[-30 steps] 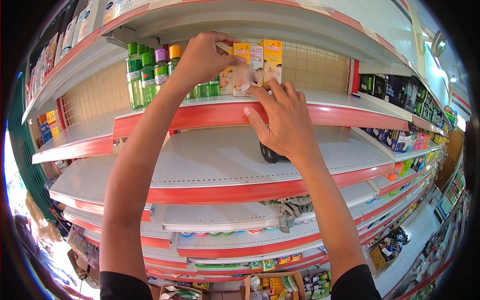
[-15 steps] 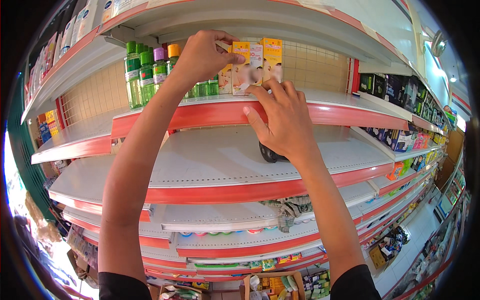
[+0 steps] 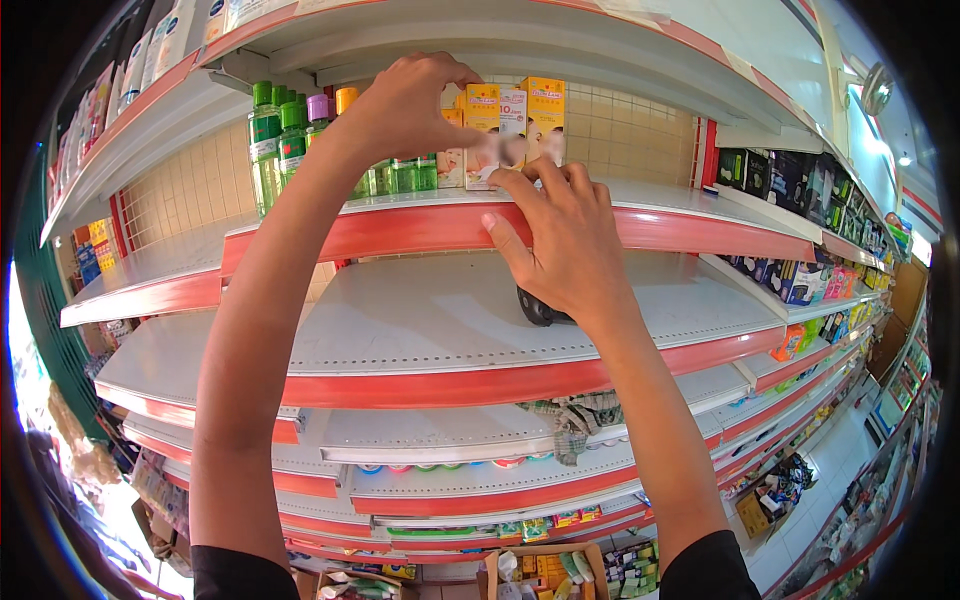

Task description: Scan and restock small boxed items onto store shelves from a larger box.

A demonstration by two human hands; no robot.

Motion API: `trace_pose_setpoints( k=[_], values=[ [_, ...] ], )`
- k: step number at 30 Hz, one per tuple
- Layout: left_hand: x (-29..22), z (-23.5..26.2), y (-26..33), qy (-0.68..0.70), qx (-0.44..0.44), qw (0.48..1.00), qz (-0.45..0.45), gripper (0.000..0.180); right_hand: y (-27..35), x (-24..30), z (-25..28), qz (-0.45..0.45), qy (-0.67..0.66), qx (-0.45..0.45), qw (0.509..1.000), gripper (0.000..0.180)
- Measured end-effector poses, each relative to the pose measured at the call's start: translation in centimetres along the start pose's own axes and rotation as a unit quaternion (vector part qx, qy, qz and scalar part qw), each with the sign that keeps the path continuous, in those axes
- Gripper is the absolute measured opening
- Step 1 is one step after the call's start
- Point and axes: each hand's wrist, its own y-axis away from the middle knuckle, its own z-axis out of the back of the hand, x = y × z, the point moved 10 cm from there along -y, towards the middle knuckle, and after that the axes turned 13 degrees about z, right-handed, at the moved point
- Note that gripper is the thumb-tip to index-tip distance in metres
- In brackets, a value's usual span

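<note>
— While both arms reach up from the lower edge of the head view, what do the hands meet?

— A row of orange and yellow cartons standing upright on a white shelf with a red front edge. The left hand arches over the left end of the row, fingers curled together; their tips are at the top of the leftmost carton, though I cannot tell whether they clamp it. The right hand lies below and in front, fingers slightly spread, tips touching the lower faces of the cartons, thumb out along the red edge.

— What sits nearby?

— Green bottles stand just left of the cartons, partly behind the left wrist. One shelf down, a dark object peeks from behind the right wrist. Dark boxes line the shelves far right.
</note>
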Motion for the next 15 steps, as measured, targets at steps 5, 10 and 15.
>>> trace_pose_setpoints(
  k=[5,10,15],
  values=[
    [-0.2,-0.1,0.3,-0.049,-0.015,0.998,-0.025,0.063,0.0,0.0,-0.1,0.001,0.004,0.008,1.0,0.038],
    [0.8,-0.6,-0.1,-0.047,-0.007,0.999,-0.003,0.059,-0.1,0.1,-0.2,-0.002,0.011,0.012,1.0,0.039],
    [0.3,-0.8,0.2,-0.094,-0.016,0.995,-0.015,0.062,-0.2,-0.1,-0.3,-0.016,0.01,0.03,0.999,0.043]
  ],
)
